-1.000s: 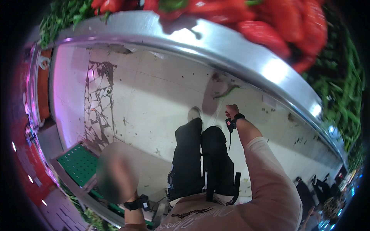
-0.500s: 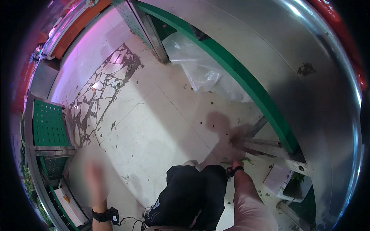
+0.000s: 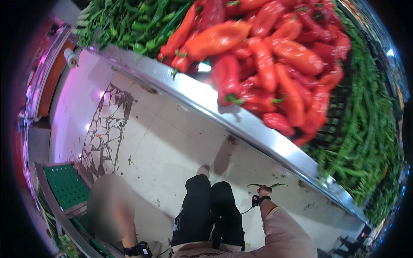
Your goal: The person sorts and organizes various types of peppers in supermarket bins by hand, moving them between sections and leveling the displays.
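Observation:
My right hand (image 3: 265, 191) is closed around a long thin green chili pepper (image 3: 280, 185), whose two ends stick out on either side of the fist. The hand hangs low over the floor, in front of a metal-edged display counter. At the lower left, my left hand (image 3: 120, 213) is covered by a round blur, so its fingers and anything in them cannot be made out. It is nearest to a green perforated rack. A big heap of red peppers (image 3: 258, 56) lies on the counter, with green peppers (image 3: 144, 21) piled to its left and long green chilies (image 3: 361, 129) to its right.
The counter's shiny metal edge (image 3: 241, 120) slants from upper left to lower right. At the left stands the green perforated rack (image 3: 65, 180). Below is a pale tiled floor (image 3: 159, 142) with a patch of broken tile (image 3: 103, 133) and scattered bits.
The view has risen from under the counter to above it, bringing the heaped peppers into sight. The green chili in my right hand now shows clearly. My left hand stays at the lower left.

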Motion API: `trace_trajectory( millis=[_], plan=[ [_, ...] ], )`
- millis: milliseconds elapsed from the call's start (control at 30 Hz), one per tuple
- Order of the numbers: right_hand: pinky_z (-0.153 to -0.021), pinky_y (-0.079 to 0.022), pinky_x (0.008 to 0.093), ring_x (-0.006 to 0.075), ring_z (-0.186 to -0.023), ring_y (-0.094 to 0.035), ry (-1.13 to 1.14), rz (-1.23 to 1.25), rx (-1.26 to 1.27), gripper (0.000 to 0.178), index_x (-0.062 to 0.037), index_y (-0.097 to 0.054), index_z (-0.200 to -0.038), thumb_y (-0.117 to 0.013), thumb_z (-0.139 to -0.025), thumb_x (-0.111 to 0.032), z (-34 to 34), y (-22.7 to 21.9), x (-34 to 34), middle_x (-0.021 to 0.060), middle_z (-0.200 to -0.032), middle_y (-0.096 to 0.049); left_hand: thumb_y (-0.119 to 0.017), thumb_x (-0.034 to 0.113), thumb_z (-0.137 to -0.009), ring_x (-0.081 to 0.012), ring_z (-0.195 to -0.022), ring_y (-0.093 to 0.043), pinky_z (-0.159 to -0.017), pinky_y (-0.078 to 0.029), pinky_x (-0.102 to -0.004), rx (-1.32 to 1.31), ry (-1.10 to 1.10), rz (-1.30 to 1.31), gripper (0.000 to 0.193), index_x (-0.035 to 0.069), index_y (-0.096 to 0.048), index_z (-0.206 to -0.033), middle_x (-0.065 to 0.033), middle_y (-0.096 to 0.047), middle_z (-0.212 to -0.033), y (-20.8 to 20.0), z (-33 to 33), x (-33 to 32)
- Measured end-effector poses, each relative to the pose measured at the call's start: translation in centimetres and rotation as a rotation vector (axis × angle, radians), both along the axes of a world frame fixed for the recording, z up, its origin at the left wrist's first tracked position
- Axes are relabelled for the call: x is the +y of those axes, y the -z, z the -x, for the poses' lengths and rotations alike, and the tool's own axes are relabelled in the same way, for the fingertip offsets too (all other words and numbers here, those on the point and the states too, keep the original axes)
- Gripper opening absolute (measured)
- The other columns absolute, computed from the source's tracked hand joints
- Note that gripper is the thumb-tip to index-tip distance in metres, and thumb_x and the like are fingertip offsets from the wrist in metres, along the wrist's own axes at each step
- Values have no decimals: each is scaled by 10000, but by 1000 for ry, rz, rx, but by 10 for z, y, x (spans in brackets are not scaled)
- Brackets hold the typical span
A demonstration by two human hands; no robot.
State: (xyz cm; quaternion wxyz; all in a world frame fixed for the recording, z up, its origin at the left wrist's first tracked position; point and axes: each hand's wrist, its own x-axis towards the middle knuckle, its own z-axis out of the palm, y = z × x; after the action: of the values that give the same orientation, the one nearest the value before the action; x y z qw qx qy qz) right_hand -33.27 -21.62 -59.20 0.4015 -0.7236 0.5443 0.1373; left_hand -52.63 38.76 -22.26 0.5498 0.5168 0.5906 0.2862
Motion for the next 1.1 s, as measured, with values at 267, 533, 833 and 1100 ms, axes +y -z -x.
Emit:
trace_trajectory(
  millis=[267, 533, 833, 1100],
  plan=[
    [-738, -516, 521, 422, -795, -664, -386, 553, -11, 193, -5, -602, -938, -675, -849, -159, 100, -373, -35, 210, -840, -684, -485, 263, -1031, -95, -543, -338, -526, -293, -282, -119, 177, 323, 299, 180, -404, -755, 56, -340, -642, -186, -113, 7],
    [-538, -459, 378, 258, -543, -591, -493, 593, -505, 182, -5, -613, -899, -703, -877, -161, 0, -598, -23, 111, -622, -598, -457, 203, -1049, -96, -586, -339, -561, -339, -275, -355, 588, 470, 237, 138, -430, -823, 29, -362, -683, -269, -253, -48],
    [-570, -463, 288, 117, -595, -582, -504, -11, -779, 280, 53, -613, -1019, -701, -890, -180, -215, -633, 15, 77, -698, -636, -508, 267, -1047, -107, -584, -331, -575, -339, -279, -405, 920, 602, 320, 117, -409, -783, 24, -345, -679, -315, -346, -166],
    [-1087, -358, 465, 343, -1322, -446, -1345, 532, -632, 450, -1, -627, -1190, -686, -776, -168, -286, -608, 42, 199, -1341, -545, -557, 129, -992, -123, -687, -550, -615, -445, -264, -196, 1021, 293, 97, 39, -544, -1027, -44, -599, -832, -338, -379, -235]
  ],
)
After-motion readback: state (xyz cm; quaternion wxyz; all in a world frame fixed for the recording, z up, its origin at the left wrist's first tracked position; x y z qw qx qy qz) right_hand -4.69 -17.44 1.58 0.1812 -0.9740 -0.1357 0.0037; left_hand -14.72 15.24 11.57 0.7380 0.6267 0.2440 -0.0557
